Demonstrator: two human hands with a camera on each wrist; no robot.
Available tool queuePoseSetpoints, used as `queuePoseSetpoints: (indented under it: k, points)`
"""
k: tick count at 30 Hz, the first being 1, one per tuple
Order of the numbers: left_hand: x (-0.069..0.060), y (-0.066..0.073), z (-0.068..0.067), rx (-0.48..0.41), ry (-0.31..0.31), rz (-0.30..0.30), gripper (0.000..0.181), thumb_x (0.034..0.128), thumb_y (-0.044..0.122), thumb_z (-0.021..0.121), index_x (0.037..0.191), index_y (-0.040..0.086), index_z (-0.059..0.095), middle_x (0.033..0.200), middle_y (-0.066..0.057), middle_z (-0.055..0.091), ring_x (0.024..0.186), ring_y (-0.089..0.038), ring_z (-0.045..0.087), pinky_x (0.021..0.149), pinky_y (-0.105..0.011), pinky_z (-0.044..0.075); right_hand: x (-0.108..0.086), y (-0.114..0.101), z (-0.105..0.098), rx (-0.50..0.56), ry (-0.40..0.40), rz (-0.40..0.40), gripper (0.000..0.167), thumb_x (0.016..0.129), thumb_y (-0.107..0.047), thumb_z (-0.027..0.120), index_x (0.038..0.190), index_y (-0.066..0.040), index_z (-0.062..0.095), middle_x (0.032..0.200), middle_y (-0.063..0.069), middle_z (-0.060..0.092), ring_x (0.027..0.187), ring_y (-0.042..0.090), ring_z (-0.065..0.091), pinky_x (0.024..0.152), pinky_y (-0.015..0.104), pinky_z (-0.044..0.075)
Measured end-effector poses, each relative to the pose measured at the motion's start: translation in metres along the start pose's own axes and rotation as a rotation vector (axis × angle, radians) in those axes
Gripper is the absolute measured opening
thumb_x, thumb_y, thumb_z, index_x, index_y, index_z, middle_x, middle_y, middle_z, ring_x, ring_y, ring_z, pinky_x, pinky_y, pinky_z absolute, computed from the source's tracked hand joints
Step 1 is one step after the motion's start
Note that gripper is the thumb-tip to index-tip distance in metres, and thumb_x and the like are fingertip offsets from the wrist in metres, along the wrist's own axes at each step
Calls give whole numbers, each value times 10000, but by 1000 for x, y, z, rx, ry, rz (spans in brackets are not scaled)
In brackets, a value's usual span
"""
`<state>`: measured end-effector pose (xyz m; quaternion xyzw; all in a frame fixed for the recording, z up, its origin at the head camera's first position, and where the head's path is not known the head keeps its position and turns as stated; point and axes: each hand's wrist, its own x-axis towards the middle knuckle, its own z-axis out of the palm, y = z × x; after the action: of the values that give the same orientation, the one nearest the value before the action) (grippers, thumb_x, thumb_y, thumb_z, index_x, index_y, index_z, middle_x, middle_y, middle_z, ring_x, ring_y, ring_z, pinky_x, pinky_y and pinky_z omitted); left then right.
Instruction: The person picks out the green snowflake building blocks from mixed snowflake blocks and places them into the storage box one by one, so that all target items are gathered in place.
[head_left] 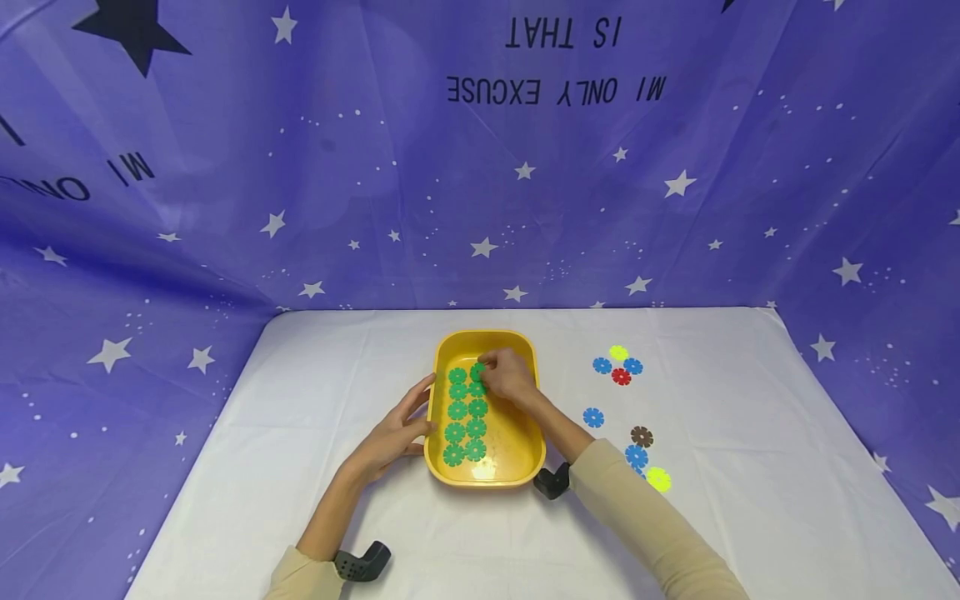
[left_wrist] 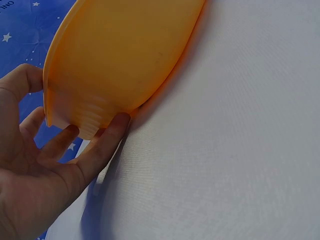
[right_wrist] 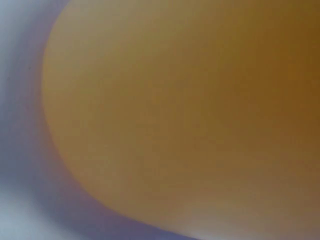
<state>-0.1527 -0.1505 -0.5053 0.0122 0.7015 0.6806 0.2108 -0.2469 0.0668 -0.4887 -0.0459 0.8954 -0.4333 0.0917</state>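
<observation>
A yellow plastic tray (head_left: pixel 517 433) stands on the white table. Inside it, green notched plastic discs (head_left: pixel 457 410) lie flat in two columns on the left side. My right hand (head_left: pixel 510 377) reaches over the tray's right wall and pinches a green notched disc (head_left: pixel 477 372) at the far end of the right column; its fingertips partly cover that disc. On the outer left wall my left hand (head_left: pixel 393 435) rests with spread fingers. In the left wrist view the fingertips (left_wrist: pixel 120 122) touch the tray wall (left_wrist: pixel 125 55). Only blurred yellow wall (right_wrist: pixel 175 115) fills most of the right wrist view.
Right of the tray lie loose notched discs: a group with a red disc (head_left: pixel 621 377), a lone blue disc (head_left: pixel 593 417), and a nearer group with a brown disc (head_left: pixel 642 436) and a yellow disc (head_left: pixel 658 479). A purple star-printed cloth (head_left: pixel 420 192) hangs behind the table.
</observation>
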Motion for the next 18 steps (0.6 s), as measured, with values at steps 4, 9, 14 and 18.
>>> queuePoseSetpoints:
  k: [4, 9, 14, 18]
  points:
    - [0, 0, 0, 1, 2, 1, 858, 860, 88, 621, 1585, 359, 249, 1649, -124, 144, 1425, -445, 291, 898, -500, 541, 1, 0, 1, -19, -5, 7, 352, 836, 17, 649, 1178, -16, 724, 949, 73, 681, 828, 197, 581, 688, 270, 495]
    - [-1, 0, 0, 3, 4, -2, 857, 859, 83, 618, 1581, 367, 253, 1647, -120, 152, 1424, -441, 296, 900, -500, 540, 3, 2, 2, -30, -15, 17, 349, 859, -27, 669, 1204, -29, 717, 965, 65, 690, 833, 187, 587, 684, 264, 498]
    - [0, 0, 0, 5, 3, 0, 859, 855, 86, 617, 1583, 362, 253, 1646, -122, 154, 1426, -440, 294, 904, -506, 536, 3, 0, 2, -56, -17, 14, 348, 876, -42, 670, 1222, -27, 709, 987, 60, 688, 837, 184, 572, 669, 250, 475]
    - [0, 0, 0, 4, 1, 0, 861, 855, 85, 617, 1582, 366, 253, 1646, -120, 156, 1421, -442, 303, 904, -509, 536, 2, -1, 1, -77, -13, 9, 346, 871, -33, 665, 1214, -24, 713, 957, 43, 676, 832, 181, 564, 673, 254, 465]
